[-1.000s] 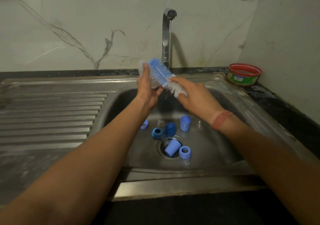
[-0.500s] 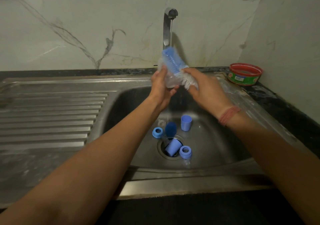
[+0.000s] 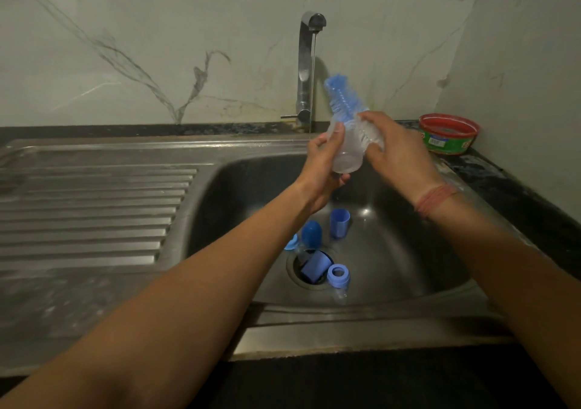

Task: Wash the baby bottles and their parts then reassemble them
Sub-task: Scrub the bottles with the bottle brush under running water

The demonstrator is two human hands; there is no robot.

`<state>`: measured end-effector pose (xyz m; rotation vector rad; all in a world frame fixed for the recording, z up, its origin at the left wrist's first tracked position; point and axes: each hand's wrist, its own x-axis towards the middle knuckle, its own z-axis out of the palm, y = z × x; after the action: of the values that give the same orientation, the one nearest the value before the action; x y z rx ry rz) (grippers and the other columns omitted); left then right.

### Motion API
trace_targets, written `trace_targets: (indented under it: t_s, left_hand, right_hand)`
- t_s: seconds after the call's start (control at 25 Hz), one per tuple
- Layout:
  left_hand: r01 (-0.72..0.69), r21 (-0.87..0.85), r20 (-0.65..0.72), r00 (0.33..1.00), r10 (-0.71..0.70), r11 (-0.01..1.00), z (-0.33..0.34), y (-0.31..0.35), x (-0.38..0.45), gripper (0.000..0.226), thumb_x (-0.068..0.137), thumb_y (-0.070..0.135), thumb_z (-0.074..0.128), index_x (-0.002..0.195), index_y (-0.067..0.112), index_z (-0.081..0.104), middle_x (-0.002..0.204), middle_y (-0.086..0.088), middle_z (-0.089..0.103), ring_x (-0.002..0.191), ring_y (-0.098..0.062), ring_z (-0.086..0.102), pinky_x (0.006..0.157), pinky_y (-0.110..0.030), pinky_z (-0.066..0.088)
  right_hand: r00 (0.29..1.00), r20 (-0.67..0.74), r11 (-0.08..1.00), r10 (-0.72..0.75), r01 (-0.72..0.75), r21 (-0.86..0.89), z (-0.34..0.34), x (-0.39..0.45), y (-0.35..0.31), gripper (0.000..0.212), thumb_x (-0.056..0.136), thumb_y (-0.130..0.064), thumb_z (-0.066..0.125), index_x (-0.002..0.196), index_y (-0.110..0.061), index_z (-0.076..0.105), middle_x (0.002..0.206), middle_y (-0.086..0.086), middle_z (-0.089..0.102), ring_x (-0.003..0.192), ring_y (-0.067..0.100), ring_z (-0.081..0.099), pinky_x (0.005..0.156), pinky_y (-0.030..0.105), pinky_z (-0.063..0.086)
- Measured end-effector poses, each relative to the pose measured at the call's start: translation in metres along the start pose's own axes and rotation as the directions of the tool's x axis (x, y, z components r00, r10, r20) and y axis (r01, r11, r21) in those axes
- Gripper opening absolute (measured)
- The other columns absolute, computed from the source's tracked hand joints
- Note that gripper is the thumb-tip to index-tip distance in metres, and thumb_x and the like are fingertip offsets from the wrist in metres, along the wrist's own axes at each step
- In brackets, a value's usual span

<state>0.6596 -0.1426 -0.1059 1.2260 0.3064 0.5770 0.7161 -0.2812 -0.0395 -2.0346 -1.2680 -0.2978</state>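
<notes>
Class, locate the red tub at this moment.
In the head view, the red tub sits on the dark counter at the far right, beside the wall corner, just right of the right hand and beyond the sink.

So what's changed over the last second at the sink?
Both hands, left and right, moved right and a little up, carrying the clear bottle and blue brush. The brush tipped more upright, its blue end now right of the tap. Grips unchanged. Blue parts in the basin and the red tub stayed put.
</notes>
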Motion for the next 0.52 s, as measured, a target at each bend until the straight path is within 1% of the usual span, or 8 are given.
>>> trace_targets:
  t_s: [0.12, 0.16, 0.2, 0.28, 0.32, 0.36, 0.44, 0.52]
  left_hand:
    - [-0.093, -0.12, -0.142, 0.987, 0.076, 0.988, -0.018, 0.01, 0.006, 0.098, 0.07, 0.07, 0.069, 0.143, 0.011, 0.04, 0.125, -0.022, 0.061, 0.084, -0.022, 0.066, 0.053, -0.028, 0.051]
    - [-0.129, -0.19, -0.204, 0.975, 0.09, 0.973, -0.031, 0.015, 0.009, 0.103, 0.066, 0.072, 0.071, 0.143, 0.011, 0.04, 0.124, -0.021, 0.062, 0.089, -0.025, 0.067, 0.058, -0.031, 0.055]
    - [-0.156, -0.25, -0.257, 0.962, 0.09, 0.955, -0.044, 0.02, 0.011, 0.104, 0.064, 0.074, 0.071, 0.142, 0.012, 0.041, 0.127, -0.02, 0.062, 0.097, -0.029, 0.068, 0.068, -0.037, 0.059]
    - [-0.179, -0.296, -0.31, 0.947, 0.083, 0.938, -0.059, 0.024, 0.011, 0.091, 0.073, 0.073, 0.062, 0.141, 0.015, 0.043, 0.131, -0.021, 0.061, 0.11, -0.034, 0.066, 0.09, -0.048, 0.056]
    - [-0.169, -0.264, -0.295, 0.951, 0.087, 0.95, -0.056, 0.024, 0.009, 0.084, 0.08, 0.072, 0.056, 0.14, 0.015, 0.044, 0.131, -0.021, 0.061, 0.109, -0.034, 0.065, 0.091, -0.046, 0.055]
    - [-0.141, -0.202, -0.255, 0.963, 0.087, 0.969, -0.048, 0.022, 0.005, 0.082, 0.083, 0.072, 0.053, 0.14, 0.014, 0.046, 0.129, -0.02, 0.062, 0.103, -0.031, 0.065, 0.083, -0.04, 0.056]
    - [-0.057, -0.083, -0.139, 0.989, 0.045, 0.995, -0.025, 0.018, -0.003, 0.083, 0.081, 0.07, 0.058, 0.141, 0.015, 0.044, 0.123, -0.016, 0.061, 0.089, -0.022, 0.063, 0.063, -0.031, 0.052]
    - [0.007, -0.032, -0.052, 0.999, -0.009, 0.999, -0.009, 0.015, -0.007, 0.08, 0.079, 0.064, 0.067, 0.142, 0.021, 0.043, 0.123, -0.014, 0.059, 0.087, -0.019, 0.062, 0.057, -0.03, 0.05]
  right_hand:
    - [0.997, 0.029, 0.997, -0.071, 0.07, 0.042, 0.011, -0.009, -0.013, 0.051, 0.091, -0.008, 0.054, 0.14, -0.019, 0.047, 0.125, 0.014, 0.062, 0.105, 0.03, 0.061, 0.087, 0.026, 0.044]
    - [0.991, 0.058, 0.991, -0.119, 0.115, 0.061, 0.018, -0.012, -0.02, 0.052, 0.09, -0.007, 0.054, 0.139, -0.021, 0.047, 0.121, 0.014, 0.064, 0.1, 0.03, 0.062, 0.085, 0.027, 0.045]
    - [0.983, 0.089, 0.985, -0.162, 0.156, 0.076, 0.025, -0.016, -0.026, 0.054, 0.088, -0.006, 0.054, 0.139, -0.023, 0.048, 0.117, 0.013, 0.066, 0.096, 0.03, 0.063, 0.083, 0.03, 0.048]
    - [0.973, 0.116, 0.978, -0.202, 0.192, 0.085, 0.035, -0.019, -0.032, 0.056, 0.086, -0.006, 0.053, 0.138, -0.026, 0.048, 0.113, 0.013, 0.067, 0.093, 0.032, 0.063, 0.082, 0.035, 0.05]
    - [0.975, 0.104, 0.979, -0.196, 0.188, 0.084, 0.034, -0.018, -0.032, 0.056, 0.086, -0.006, 0.053, 0.138, -0.026, 0.048, 0.113, 0.013, 0.067, 0.093, 0.032, 0.063, 0.081, 0.035, 0.05]
    - [0.98, 0.085, 0.982, -0.179, 0.173, 0.076, 0.03, -0.016, -0.029, 0.055, 0.087, -0.006, 0.052, 0.138, -0.025, 0.048, 0.114, 0.014, 0.067, 0.094, 0.032, 0.063, 0.08, 0.033, 0.049]
    - [0.992, 0.037, 0.992, -0.12, 0.118, 0.039, 0.016, -0.01, -0.018, 0.052, 0.09, -0.006, 0.052, 0.139, -0.021, 0.048, 0.118, 0.015, 0.065, 0.097, 0.032, 0.062, 0.08, 0.03, 0.046]
    - [0.998, -0.01, 0.998, -0.058, 0.058, 0.01, 0.003, -0.003, -0.005, 0.051, 0.09, -0.005, 0.052, 0.139, -0.019, 0.048, 0.123, 0.015, 0.063, 0.104, 0.033, 0.061, 0.085, 0.03, 0.046]
